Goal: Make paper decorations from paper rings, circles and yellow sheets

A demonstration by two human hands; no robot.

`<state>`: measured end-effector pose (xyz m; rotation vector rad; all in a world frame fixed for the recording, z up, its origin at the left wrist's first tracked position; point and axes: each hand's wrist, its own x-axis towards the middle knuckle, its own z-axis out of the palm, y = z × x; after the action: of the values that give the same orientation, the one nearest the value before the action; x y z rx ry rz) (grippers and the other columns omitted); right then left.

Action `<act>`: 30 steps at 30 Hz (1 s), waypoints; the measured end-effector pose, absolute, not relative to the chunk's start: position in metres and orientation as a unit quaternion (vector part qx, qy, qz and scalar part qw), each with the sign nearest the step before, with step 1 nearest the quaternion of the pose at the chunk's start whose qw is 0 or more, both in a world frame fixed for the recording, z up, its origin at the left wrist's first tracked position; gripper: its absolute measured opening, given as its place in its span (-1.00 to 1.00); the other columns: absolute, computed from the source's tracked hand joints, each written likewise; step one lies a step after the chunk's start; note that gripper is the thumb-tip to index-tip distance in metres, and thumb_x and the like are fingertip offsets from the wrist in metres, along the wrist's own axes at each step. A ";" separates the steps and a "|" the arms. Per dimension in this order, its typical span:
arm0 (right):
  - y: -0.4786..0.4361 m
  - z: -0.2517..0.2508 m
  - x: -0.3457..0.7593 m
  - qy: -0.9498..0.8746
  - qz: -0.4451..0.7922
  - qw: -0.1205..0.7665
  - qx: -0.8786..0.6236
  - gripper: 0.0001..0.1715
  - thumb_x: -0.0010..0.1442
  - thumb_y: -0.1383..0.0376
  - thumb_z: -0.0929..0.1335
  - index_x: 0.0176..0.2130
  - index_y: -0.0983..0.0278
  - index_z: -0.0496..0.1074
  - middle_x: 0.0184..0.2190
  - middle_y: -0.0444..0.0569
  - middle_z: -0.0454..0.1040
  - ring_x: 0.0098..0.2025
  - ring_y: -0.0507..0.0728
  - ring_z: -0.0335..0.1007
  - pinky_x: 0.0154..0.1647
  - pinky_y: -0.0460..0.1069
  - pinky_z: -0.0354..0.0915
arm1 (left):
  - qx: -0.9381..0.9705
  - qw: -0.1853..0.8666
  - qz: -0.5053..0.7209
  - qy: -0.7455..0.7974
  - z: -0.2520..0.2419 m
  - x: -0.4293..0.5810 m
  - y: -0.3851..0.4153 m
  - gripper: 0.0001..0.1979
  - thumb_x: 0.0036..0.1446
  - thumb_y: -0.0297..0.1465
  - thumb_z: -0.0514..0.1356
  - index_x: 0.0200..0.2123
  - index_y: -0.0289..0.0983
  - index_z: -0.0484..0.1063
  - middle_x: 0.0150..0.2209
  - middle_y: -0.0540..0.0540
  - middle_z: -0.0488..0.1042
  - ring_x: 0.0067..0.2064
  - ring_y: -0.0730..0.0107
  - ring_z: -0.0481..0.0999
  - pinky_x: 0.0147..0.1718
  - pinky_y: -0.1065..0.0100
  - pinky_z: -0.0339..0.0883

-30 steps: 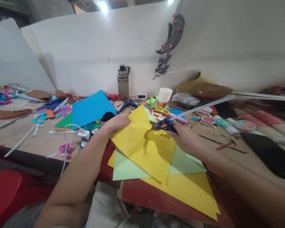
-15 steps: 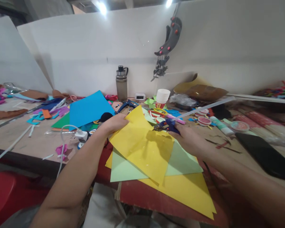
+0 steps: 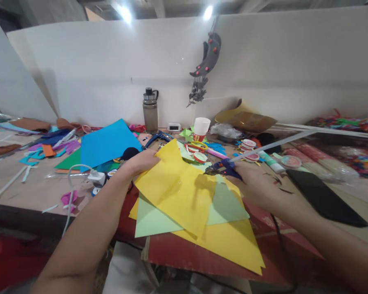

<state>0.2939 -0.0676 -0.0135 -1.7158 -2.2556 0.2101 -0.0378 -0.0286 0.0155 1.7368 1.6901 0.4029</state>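
Across the littered desk (image 3: 27,195), white panel wall (image 3: 95,61) along the far side, ceiling lights (image 3: 126,14) above, water bottle (image 3: 150,116) far, blue sheet (image 3: 106,143) left, black smartphone (image 3: 325,198) right, yellow sheet (image 3: 168,188) at near edge, pinched by left grip (image 3: 143,160), right grip (image 3: 250,176) wrapped around blue glue gun (image 3: 223,168).

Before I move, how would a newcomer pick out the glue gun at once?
Start at the upper yellow sheet, pinched by the left hand. By its right edge, the right hand grips the glue gun. Among its neighbours, only it has a long pale stick jutting from a dark blue body.
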 end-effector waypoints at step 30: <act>-0.066 -0.023 0.291 -0.728 0.202 0.238 -0.611 -0.72 0.22 0.10 0.22 -0.33 0.22 0.35 -0.41 -0.02 0.50 -0.38 0.16 0.44 -0.42 -0.01 0.26 | 0.661 0.348 0.160 0.645 0.021 -0.039 -0.033 -0.85 0.01 -0.36 0.11 -0.38 -0.24 0.45 -0.32 -0.12 0.61 -0.32 0.24 0.60 -0.49 0.44 0.38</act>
<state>0.2915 -0.0655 -0.0233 -1.6739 -1.9946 0.5530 -0.0388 -0.0333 0.0212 1.7146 1.6740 0.4139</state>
